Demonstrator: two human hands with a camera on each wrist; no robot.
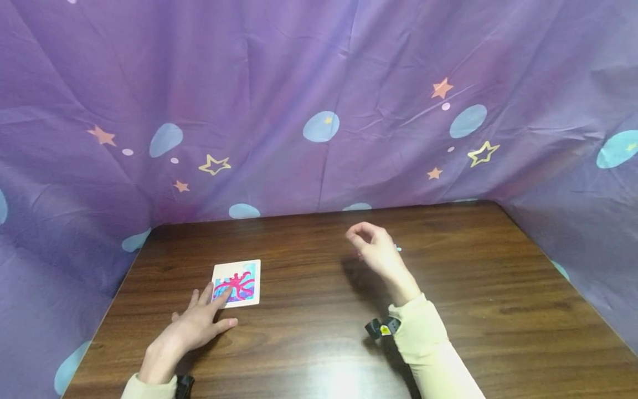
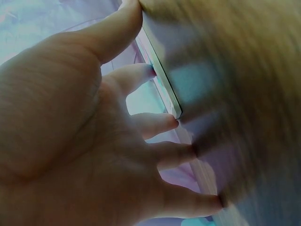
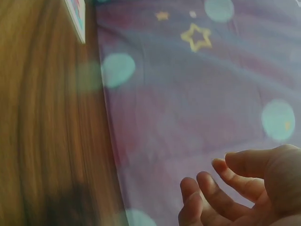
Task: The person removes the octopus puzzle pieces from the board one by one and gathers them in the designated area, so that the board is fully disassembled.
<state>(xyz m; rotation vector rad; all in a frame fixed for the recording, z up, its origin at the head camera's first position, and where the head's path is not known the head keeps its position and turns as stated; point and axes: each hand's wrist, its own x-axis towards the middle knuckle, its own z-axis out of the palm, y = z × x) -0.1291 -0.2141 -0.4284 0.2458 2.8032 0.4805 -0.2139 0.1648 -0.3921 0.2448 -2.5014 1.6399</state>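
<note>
A square white-bordered picture board [image 1: 251,300] with a pink octopus on blue lies on the table, its upper left part pale with a knobbed edge like a jigsaw. My left hand [image 1: 191,327] is spread, its index finger reaching onto the picture and its thumb out beside the board. In the left wrist view the fingertips [image 2: 149,70] are right at the board's edge. My right hand [image 1: 381,255] is raised over the table to the right, fingers loosely bent, nothing seen between them in the right wrist view. A small blue-and-white thing [image 1: 397,247] shows partly behind it.
The brown wooden table [image 1: 309,310] runs back to a purple cloth [image 1: 279,100] printed with stars and pale blue ovals, which hangs behind it and along both sides. Each wrist wears a black strap, and on the right one a small black device [image 1: 382,328] shows.
</note>
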